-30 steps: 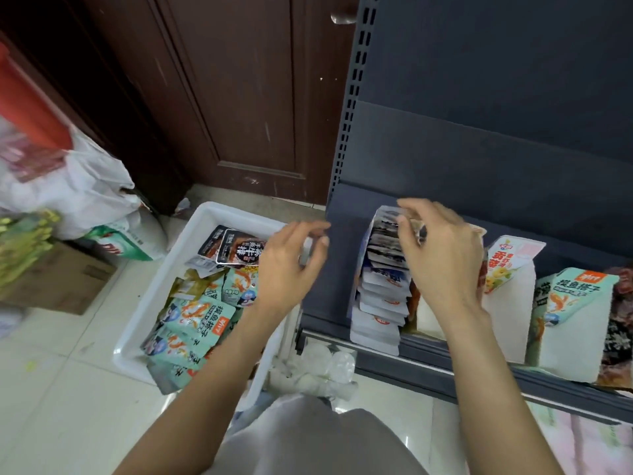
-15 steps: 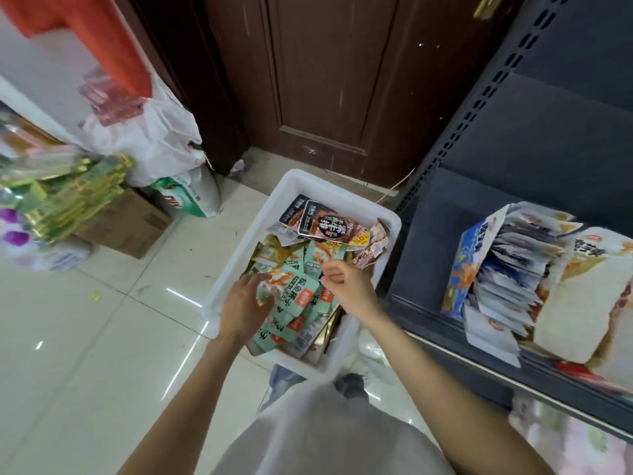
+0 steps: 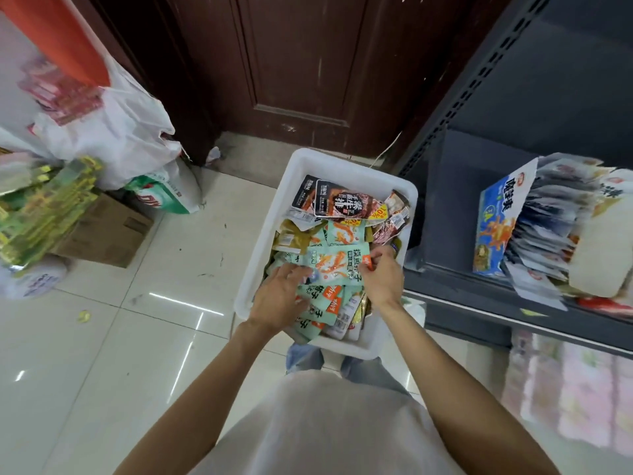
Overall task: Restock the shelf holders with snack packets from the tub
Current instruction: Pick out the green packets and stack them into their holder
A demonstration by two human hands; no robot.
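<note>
A white tub [image 3: 301, 166] stands on the floor, heaped with snack packets, mint-green ones in front and dark ones [image 3: 337, 200] at the back. Both my hands are in the tub. My left hand [image 3: 279, 296] lies over the green packets with its fingers spread on the left end of one mint-green packet [image 3: 337, 265]. My right hand [image 3: 382, 275] pinches the right end of that same packet. On the dark shelf [image 3: 455, 214] to the right stands a blue holder [image 3: 496, 221] full of packets, with a white holder [image 3: 603, 248] beside it.
A brown door [image 3: 291, 63] is behind the tub. At the left sit a white plastic bag [image 3: 116, 132], a cardboard box [image 3: 106, 231] and stacked green-yellow packs [image 3: 44, 207]. Glossy floor tiles [image 3: 120, 337] spread to the left of the tub.
My hands left the shelf holder and went down into the tub. My view swung left and down. My right hand now pinches a mint-green packet, with my left hand at its other end.
</note>
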